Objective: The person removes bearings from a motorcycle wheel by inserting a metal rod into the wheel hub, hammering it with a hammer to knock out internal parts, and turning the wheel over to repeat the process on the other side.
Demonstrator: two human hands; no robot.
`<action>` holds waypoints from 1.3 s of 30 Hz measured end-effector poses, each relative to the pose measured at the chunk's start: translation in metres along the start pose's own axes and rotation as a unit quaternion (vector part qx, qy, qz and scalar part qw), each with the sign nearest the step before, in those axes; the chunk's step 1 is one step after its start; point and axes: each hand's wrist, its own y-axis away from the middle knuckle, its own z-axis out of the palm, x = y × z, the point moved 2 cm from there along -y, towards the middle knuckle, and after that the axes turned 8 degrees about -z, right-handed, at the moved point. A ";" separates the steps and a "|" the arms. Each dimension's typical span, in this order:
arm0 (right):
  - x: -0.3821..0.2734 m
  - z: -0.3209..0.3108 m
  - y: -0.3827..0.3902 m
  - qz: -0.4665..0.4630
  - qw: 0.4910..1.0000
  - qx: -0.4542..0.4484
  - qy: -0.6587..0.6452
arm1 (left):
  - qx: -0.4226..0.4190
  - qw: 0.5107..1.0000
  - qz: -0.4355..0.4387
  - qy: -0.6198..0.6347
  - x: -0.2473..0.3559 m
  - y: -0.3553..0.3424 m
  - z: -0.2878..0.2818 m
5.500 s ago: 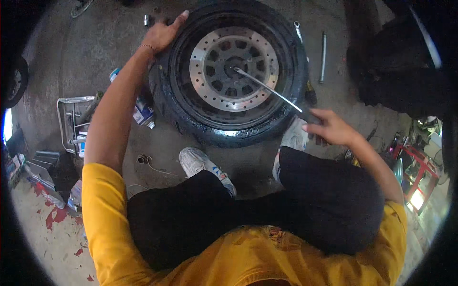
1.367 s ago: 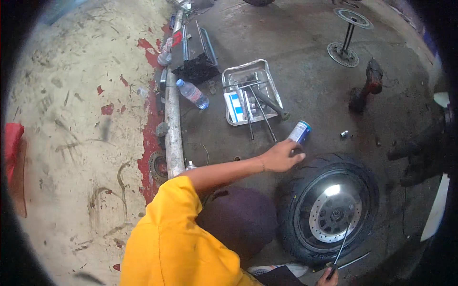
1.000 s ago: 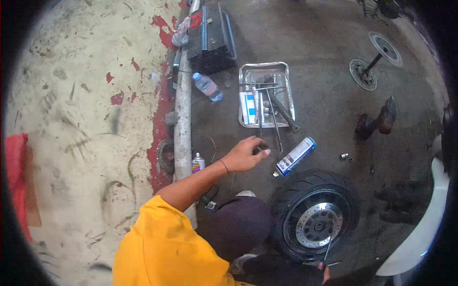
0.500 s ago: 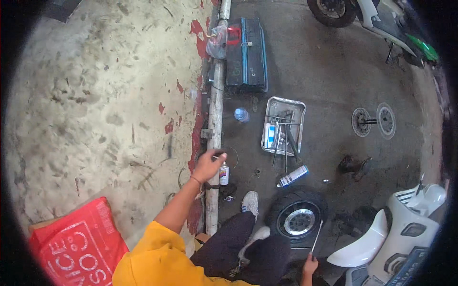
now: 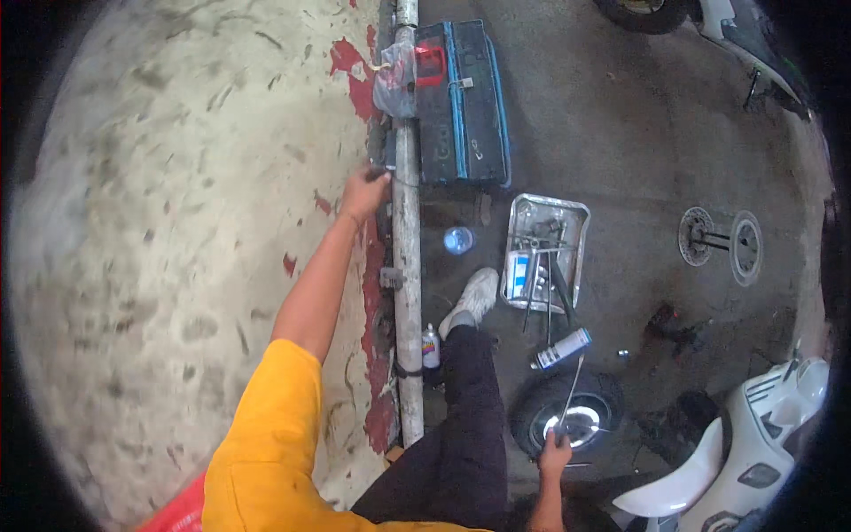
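My left hand (image 5: 365, 193) is closed beside the pale pipe (image 5: 408, 230) along the wall's foot. Its fingers pinch a small dark item that I cannot make out, close to a dark cord crossing the pipe. Down at the lower right, my right hand (image 5: 555, 450) grips a long thin screwdriver (image 5: 574, 390) by its dark handle. The shaft points away from me over the wheel (image 5: 532, 399), which lies flat with its black tyre and bright hub. A white-and-blue spray can (image 5: 562, 348) lies just past the shaft's tip. Another can (image 5: 431, 348) stands upright next to the pipe.
Ahead stands a dark toolbox (image 5: 434, 133) with blue edges, a plastic bag (image 5: 396, 89) against it. A metal tray (image 5: 581, 222) of tools and a clear blue cup (image 5: 458, 240) sit nearer. Brake discs (image 5: 746, 248) lie right; a white motorbike (image 5: 709, 470) stands lower right.
My left hand has moved away from the upright can, farther ahead along the pipe. My right hand has come up and left, bringing the screwdriver over the wheel. One foot has stepped forward.
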 end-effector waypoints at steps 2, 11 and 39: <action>-0.020 0.025 -0.012 0.017 0.998 -0.037 0.051 | 0.046 0.990 0.033 -0.127 -0.002 -0.096 -0.010; -0.016 0.056 -0.048 0.100 0.984 0.064 0.131 | 0.144 0.935 0.063 -0.317 0.047 -0.314 0.092; 0.040 -0.002 0.084 0.190 0.973 0.055 0.118 | 0.056 0.966 0.000 0.251 0.003 -0.008 0.147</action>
